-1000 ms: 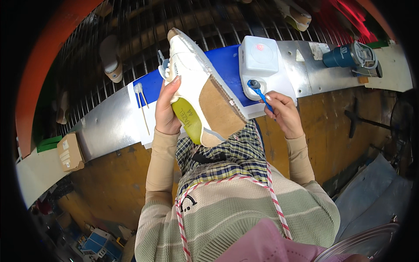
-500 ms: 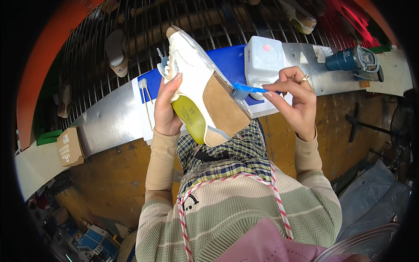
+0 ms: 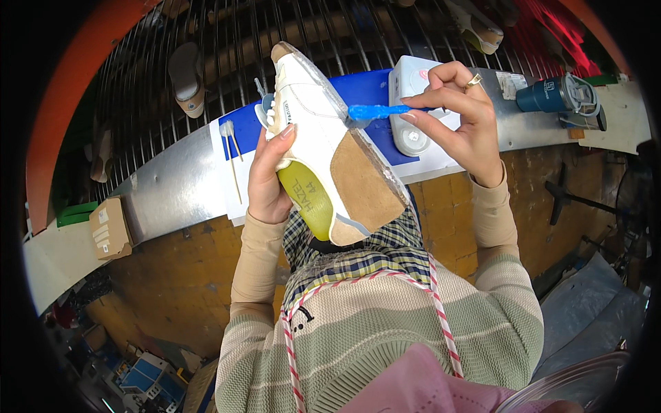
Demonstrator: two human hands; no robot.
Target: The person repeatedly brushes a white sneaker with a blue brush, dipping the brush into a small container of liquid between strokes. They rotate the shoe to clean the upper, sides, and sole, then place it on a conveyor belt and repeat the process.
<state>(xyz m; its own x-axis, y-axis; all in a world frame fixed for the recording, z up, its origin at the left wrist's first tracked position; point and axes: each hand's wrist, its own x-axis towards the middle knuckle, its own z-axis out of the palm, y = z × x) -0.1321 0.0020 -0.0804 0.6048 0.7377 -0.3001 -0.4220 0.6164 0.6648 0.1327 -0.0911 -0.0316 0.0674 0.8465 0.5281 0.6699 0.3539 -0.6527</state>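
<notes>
My left hand (image 3: 270, 175) grips a white sneaker (image 3: 320, 103) by its open collar side, thumb on the upper. The shoe is tilted, toe pointing away from me, with a tan heel panel and an olive green lining towards me. A shiny film shows along its bottom edge. In my right hand (image 3: 461, 113), thumb and fingers pinch a blue-handled brush (image 3: 379, 111). Its bristles meet the shoe's bottom edge near the midfoot. Behind the right hand, a white plastic bottle (image 3: 412, 141) lies on its side, partly covered.
A blue mat (image 3: 375, 82) and white paper lie on the metal ledge (image 3: 172, 189). Two white-tipped sticks (image 3: 231, 138) rest at left. Beyond are conveyor rollers bearing other shoes (image 3: 186, 79). A blue tumbler (image 3: 551, 94) is at right, a cardboard box (image 3: 110, 229) at left.
The brush has moved away from me along the shoe's edge, from beside the heel panel to the midfoot. The shoe has shifted slightly right and towards me.
</notes>
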